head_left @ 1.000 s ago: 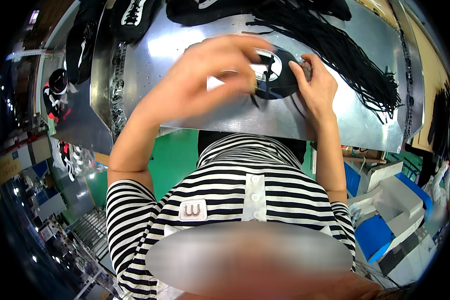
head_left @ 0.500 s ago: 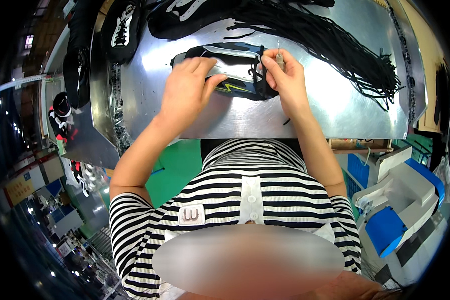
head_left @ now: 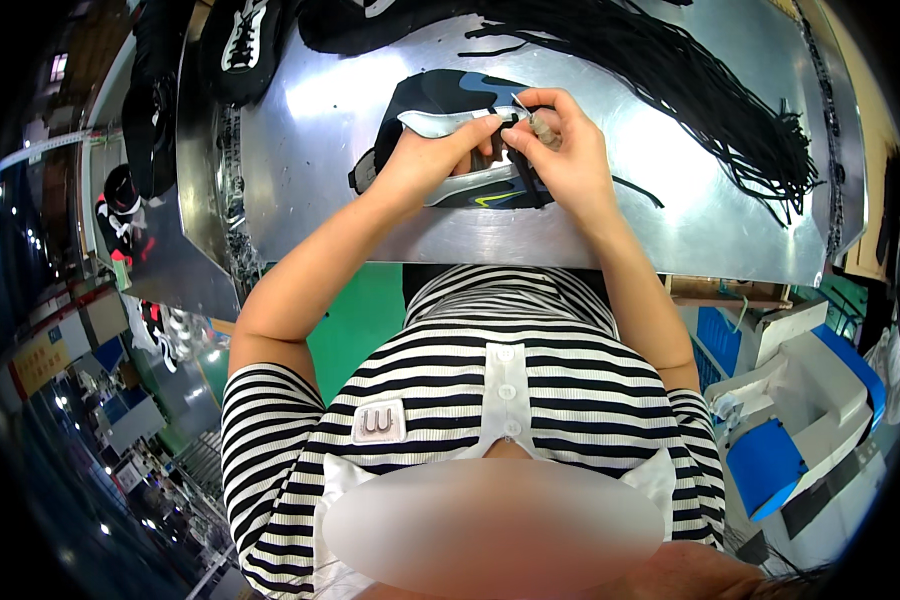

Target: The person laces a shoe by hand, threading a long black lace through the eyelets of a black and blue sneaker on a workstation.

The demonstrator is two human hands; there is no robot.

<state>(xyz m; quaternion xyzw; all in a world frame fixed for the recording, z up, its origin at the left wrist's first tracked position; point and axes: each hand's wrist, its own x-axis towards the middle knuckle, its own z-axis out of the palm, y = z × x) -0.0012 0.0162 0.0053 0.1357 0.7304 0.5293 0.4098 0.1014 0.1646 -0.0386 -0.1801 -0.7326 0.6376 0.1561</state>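
A black shoe upper (head_left: 425, 98) with blue and yellow-green accents and pale eyelet strips lies on the metal table, its toe end to the right. My left hand (head_left: 435, 155) is closed on the eyelet edge, thumb above and fingertips inside the opening. In my right hand (head_left: 570, 150) is an awl-like tool with a tan handle (head_left: 544, 130) and a thin metal shaft; its point sits near the eyelets, close to my left thumb. A black lace (head_left: 525, 178) crosses the opening, and a loose end (head_left: 638, 190) trails out to the right.
A thick bundle of black laces (head_left: 690, 90) spreads over the far right of the metal table (head_left: 310, 190). Black shoes (head_left: 240, 50) stand at the far left, with another shoe (head_left: 360, 30) beside them. Below on the right is a blue and grey machine (head_left: 770, 460).
My left hand has moved right, from the shoe's left end to the eyelet edge. The shoe has tilted, and my right hand has turned the tool's point leftward to the eyelets.
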